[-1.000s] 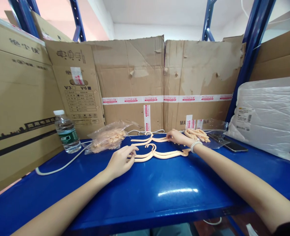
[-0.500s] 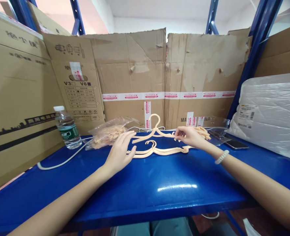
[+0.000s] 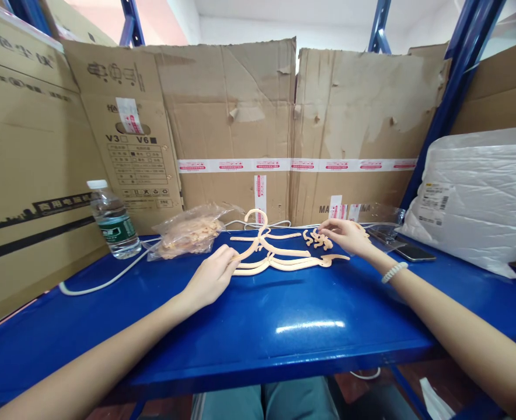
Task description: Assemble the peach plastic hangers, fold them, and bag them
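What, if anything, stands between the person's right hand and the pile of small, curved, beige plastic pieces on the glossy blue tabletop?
Nothing visible: the right hand is at the pile, though contact cannot be confirmed. The beige, hook-topped plastic hanger in the left hand ends near the pile, not between them.

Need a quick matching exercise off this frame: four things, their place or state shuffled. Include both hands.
Things:
1. left hand
2. right hand
3. bottle
4. phone

Place or state:
A. fingers at the small hook-shaped pieces
B. flat on the blue table, near the white package
C. holding one end of a hanger
D. white cap on, green label

Pairs: 1-C, 2-A, 3-D, 4-B
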Tool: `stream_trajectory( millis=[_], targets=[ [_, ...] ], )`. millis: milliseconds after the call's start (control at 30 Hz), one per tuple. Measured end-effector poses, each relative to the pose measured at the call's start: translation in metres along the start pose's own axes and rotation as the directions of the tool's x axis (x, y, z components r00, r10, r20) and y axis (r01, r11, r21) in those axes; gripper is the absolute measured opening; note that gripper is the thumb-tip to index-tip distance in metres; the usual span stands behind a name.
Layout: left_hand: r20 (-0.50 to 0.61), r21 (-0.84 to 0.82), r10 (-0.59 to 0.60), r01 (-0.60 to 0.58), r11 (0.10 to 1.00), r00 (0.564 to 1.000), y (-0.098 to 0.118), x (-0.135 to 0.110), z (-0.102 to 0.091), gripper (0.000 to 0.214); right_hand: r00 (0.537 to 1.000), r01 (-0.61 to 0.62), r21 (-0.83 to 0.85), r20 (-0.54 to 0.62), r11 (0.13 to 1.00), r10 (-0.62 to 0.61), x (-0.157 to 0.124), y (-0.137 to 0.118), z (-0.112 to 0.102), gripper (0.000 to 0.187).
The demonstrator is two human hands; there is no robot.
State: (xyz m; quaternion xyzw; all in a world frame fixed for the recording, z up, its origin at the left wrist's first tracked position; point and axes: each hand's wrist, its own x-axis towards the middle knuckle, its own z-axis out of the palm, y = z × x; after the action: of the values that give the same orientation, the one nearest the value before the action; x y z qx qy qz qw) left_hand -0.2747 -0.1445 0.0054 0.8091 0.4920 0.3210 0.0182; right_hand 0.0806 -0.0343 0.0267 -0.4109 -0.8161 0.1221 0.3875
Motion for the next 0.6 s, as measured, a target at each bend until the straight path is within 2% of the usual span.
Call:
stream_trajectory(
  millis=[67, 133, 233, 333, 433, 600],
  targets=[
    [0.016, 0.005, 0.009, -0.009, 1.0, 1.0, 0.0, 0.0, 0.0, 0.027, 1.0, 0.025, -0.215, 0.007, 0.976, -0.024, 0.003, 0.018, -0.007, 0.018],
    [0.037, 0.012, 0.012, -0.012, 1.0, 0.999, -0.001, 0.0, 0.001, 0.025, 0.992, 0.105, -0.376, 0.099, 0.921, -0.073, 0.003, 0.028, -0.011, 0.019],
    [0.051, 0.019, 0.011, -0.012, 1.0, 0.999, -0.001, 0.001, 0.001, 0.025, 0.972, 0.178, -0.491, 0.22, 0.853, -0.076, 0.003, 0.032, -0.014, 0.023],
    [0.048, 0.011, 0.014, -0.014, 1.0, 0.999, -0.001, 0.001, 0.001, 0.024, 0.955, 0.206, -0.526, 0.292, 0.825, -0.052, 0.002, 0.031, -0.015, 0.025],
    [0.039, 0.004, 0.017, -0.017, 1.0, 0.999, -0.001, 0.001, 0.0, 0.024, 0.944, 0.203, -0.508, 0.33, 0.837, -0.029, 0.003, 0.034, -0.013, 0.026],
    [0.009, 0.02, 0.035, -0.035, 0.999, 0.999, -0.001, 0.002, -0.001, 0.025, 0.956, 0.164, -0.428, 0.29, 0.889, -0.037, 0.005, 0.045, -0.009, 0.019]
  ],
)
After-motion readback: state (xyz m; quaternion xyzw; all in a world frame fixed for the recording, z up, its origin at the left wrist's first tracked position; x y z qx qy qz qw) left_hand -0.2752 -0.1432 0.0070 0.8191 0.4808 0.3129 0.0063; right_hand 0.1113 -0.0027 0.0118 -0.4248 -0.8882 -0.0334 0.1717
